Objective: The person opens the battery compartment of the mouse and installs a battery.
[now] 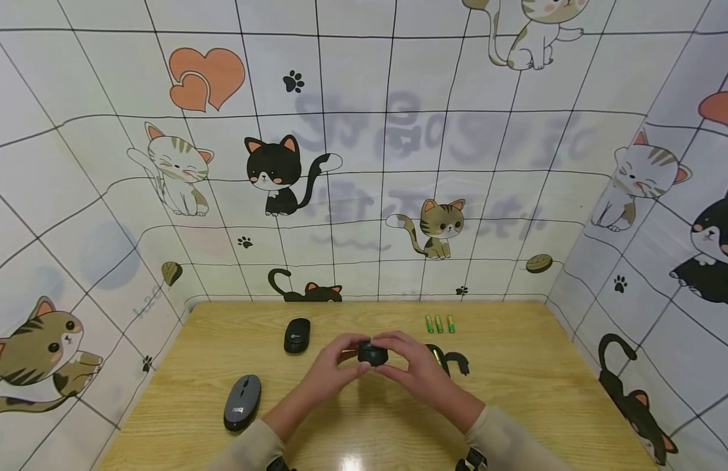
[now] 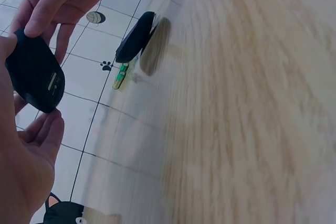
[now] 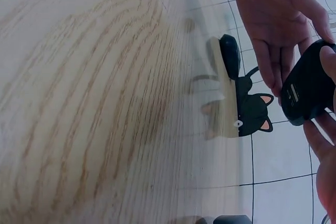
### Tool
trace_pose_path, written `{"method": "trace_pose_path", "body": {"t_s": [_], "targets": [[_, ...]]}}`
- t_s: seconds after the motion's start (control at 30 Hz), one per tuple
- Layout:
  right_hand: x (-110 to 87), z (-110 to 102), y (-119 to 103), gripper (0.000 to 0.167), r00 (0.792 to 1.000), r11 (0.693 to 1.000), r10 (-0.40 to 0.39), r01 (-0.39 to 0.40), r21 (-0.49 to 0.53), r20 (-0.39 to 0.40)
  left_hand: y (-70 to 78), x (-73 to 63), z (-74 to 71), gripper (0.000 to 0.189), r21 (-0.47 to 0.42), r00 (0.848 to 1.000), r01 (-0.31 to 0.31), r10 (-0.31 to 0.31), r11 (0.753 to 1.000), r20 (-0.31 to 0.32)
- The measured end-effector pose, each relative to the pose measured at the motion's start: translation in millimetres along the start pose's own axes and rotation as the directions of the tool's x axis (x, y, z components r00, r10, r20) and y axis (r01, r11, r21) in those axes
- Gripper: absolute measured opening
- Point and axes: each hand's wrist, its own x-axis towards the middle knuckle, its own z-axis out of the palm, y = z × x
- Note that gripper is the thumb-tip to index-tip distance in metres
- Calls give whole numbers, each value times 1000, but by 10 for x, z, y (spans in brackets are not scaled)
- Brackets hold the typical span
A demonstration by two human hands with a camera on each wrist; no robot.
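Note:
A black computer mouse (image 1: 372, 354) is held up over the table between both hands. In both wrist views the dark underside of the mouse (image 2: 38, 74) shows, with a small pale mark on it. My left hand (image 1: 334, 363) pinches one end between thumb and fingers. The opposite end is gripped the same way by my right hand (image 1: 415, 366). Beyond the right hand lies a black curved piece (image 1: 458, 360) beside another dark thing (image 1: 437, 354), which that hand partly covers.
Three green batteries (image 1: 439, 324) lie near the back of the wooden table (image 1: 534, 392). Another black mouse (image 1: 297, 335) sits at the back left, and a grey mouse (image 1: 242, 402) stands nearer on the left. A cat-print cloth (image 1: 352, 196) hangs around the table's back and sides.

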Motion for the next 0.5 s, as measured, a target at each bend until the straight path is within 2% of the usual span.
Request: {"method": "trace_pose_path", "body": {"t_s": [0.27, 0.5], "targets": [[-22, 21, -19, 48, 995, 998, -67, 67, -8, -71, 1, -7, 62, 42, -20, 998, 64, -65, 998, -6], [-35, 24, -15, 51, 987, 994, -109, 106, -29, -117, 4, -2, 85, 39, -13, 998, 60, -60, 998, 2]]}}
